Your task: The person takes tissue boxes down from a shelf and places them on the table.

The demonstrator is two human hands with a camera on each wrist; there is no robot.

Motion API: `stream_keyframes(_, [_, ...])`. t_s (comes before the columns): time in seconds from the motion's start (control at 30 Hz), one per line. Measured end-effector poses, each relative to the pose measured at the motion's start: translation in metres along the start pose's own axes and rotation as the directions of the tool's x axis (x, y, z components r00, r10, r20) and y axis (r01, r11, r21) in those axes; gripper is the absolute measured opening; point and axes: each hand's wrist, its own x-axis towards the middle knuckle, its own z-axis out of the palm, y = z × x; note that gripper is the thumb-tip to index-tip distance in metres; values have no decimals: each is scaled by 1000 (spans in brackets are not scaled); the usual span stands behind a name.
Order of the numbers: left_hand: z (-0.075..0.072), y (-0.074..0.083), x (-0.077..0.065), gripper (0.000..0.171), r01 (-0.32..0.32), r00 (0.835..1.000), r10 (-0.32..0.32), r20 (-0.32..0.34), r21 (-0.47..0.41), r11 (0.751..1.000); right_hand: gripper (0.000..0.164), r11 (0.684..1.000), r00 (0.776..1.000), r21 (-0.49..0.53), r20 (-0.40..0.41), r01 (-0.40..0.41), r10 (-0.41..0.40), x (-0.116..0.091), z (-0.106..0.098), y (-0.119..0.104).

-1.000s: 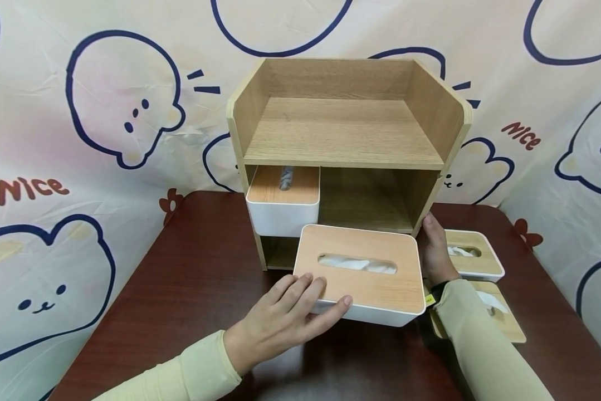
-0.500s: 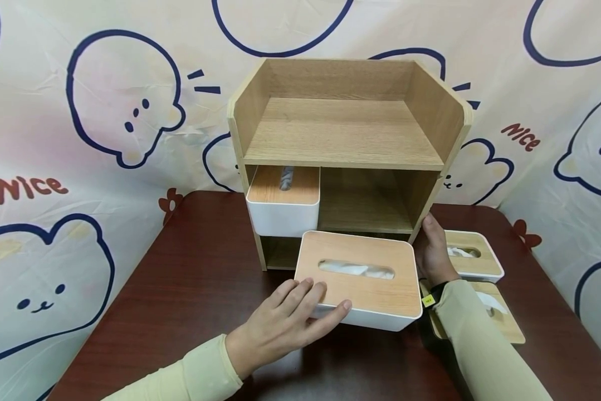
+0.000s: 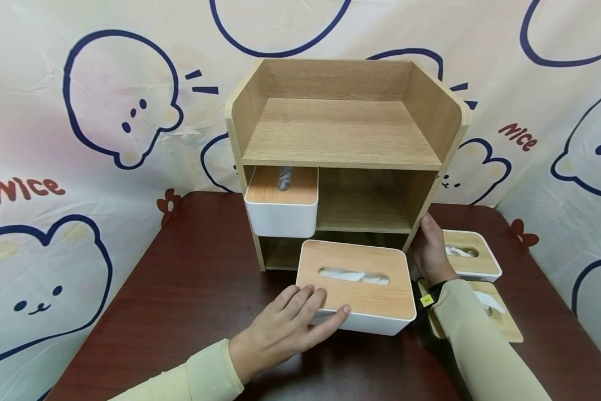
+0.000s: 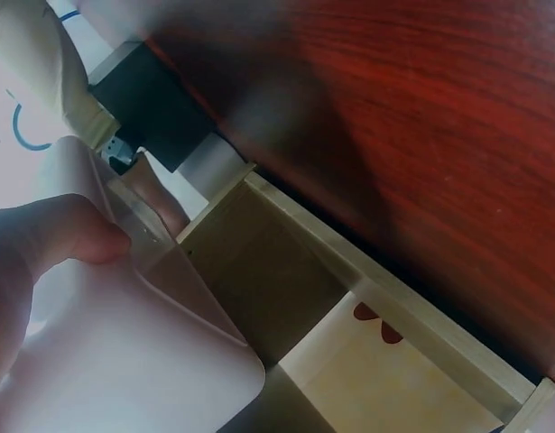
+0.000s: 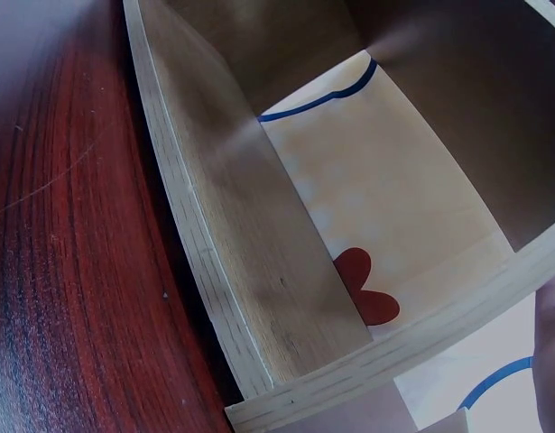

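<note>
My left hand [image 3: 290, 328] holds a white tissue box [image 3: 360, 303] with a wood-look lid at its front left corner. Its fingers lie on the lid and the thumb is against the white side [image 4: 124, 352]. White tissue [image 3: 352, 275] shows in the lid's slot. The box is in front of the wooden shelf [image 3: 340, 133], before its bottom tier. My right hand [image 3: 433, 253] rests against the outside of the shelf's right panel, its lower part partly hidden by the sleeve. A finger [image 5: 552, 352] shows beside that panel in the right wrist view.
Another tissue box [image 3: 280, 217] sits in the left of the shelf's middle tier, jutting out in front. Two more wooden-lidded tissue boxes, one farther back [image 3: 473, 259] and one nearer [image 3: 501, 317], are at the right on the dark red table [image 3: 180, 312].
The tissue box in my left hand has moved down in the head view, its right end shifting left. More of the bottom tier shows. My right hand stays at the shelf's side.
</note>
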Motion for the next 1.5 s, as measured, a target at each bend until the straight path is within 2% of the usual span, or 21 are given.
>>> stream_keyframes(0.2, [-12, -4, 10, 43, -11, 999, 11, -41, 2, 1000, 58, 1000, 1000, -1, 8, 21, -21, 0, -1, 1])
stream_keyframes(0.4, [-21, -6, 15, 42, -20, 999, 20, -32, 15, 1000, 57, 999, 999, -28, 43, 32, -31, 2, -1, 0])
stream_keyframes(0.63, [-19, -3, 13, 43, -26, 999, 26, -21, 13, 1000, 57, 999, 998, 2, 51, 43, -43, 0, 0, 0])
stream_keyframes(0.87, [-17, 1, 11, 43, -31, 1000, 31, -2, 4, 1000, 58, 999, 998, -27, 55, 24, -22, -1, -2, 0])
stream_keyframes(1.2, [1, 13, -5, 46, -30, 997, 32, 69, -29, 999, 55, 999, 998, 14, 54, 44, -45, 1, -1, 1])
stream_keyframes(1.5, [-8, 9, -1, 44, -32, 998, 33, 53, -20, 999, 52, 996, 994, 56, 81, 68, -72, 1, -2, 1])
